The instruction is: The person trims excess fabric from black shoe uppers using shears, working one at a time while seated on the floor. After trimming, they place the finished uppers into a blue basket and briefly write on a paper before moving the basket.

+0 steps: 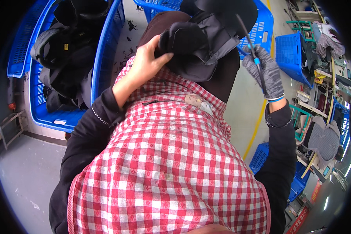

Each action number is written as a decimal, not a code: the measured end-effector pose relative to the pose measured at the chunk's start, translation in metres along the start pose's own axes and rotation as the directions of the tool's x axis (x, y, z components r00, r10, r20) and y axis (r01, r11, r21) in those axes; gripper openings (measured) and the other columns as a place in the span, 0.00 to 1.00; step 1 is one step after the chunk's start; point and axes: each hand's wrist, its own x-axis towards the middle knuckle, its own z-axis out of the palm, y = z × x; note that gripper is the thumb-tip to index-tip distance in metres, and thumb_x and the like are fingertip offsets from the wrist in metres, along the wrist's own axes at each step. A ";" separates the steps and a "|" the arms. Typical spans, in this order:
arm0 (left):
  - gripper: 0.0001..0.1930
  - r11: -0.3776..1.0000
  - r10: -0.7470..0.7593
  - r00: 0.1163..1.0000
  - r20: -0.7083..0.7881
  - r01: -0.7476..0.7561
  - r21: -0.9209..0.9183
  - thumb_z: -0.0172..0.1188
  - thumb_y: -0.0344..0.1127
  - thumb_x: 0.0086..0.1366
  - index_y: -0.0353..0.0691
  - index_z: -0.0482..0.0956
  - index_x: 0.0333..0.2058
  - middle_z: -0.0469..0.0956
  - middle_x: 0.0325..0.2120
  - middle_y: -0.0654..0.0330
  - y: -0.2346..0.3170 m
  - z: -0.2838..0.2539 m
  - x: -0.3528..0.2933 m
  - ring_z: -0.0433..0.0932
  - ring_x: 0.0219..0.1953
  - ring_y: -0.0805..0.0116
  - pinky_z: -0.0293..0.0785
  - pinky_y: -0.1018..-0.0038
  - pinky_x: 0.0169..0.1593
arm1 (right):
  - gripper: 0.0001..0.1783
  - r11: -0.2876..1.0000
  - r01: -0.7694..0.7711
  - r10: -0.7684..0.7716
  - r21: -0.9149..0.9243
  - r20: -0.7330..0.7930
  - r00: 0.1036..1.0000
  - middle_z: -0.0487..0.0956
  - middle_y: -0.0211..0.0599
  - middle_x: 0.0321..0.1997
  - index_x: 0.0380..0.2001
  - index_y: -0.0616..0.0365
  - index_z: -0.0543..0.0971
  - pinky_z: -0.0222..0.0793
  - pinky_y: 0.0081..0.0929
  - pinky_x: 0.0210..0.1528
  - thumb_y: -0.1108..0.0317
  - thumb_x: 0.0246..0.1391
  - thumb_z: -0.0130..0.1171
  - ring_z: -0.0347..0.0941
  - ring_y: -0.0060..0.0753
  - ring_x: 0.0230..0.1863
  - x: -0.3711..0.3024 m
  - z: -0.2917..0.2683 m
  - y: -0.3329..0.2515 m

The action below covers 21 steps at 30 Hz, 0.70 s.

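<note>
My left hand [149, 62] grips the near left edge of a black sewn fabric piece [185, 39] with a padded, rounded end. The piece lies across my lap, and its far part reaches over the rim of a blue basket. Its exact kind I cannot make out. My right hand [263, 70], in a grey knit glove, is closed on a long thin dark tool [245, 31] with light blue bands. The tool's narrow tip points up and away, just right of the fabric and apart from my left hand. A red and white checked apron [163, 156] covers my front.
On the left, a blue basket [99, 66] holds several black fabric pieces [62, 74]. Another blue basket [267, 23] stands beyond my knees. Further right are a blue crate [290, 54] and a cluttered workbench. Dark scraps [132, 25] lie on the floor between the baskets.
</note>
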 end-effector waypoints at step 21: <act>0.17 0.423 0.677 0.530 0.511 -0.848 0.320 0.70 0.47 0.60 0.49 0.86 0.45 0.82 0.43 0.67 0.106 -0.018 0.100 0.76 0.50 0.63 0.73 0.67 0.55 | 0.23 0.917 -0.147 0.048 0.372 0.260 0.964 0.82 0.41 0.47 0.52 0.59 0.77 0.74 0.34 0.56 0.68 0.54 0.72 0.79 0.36 0.50 0.032 0.064 -0.008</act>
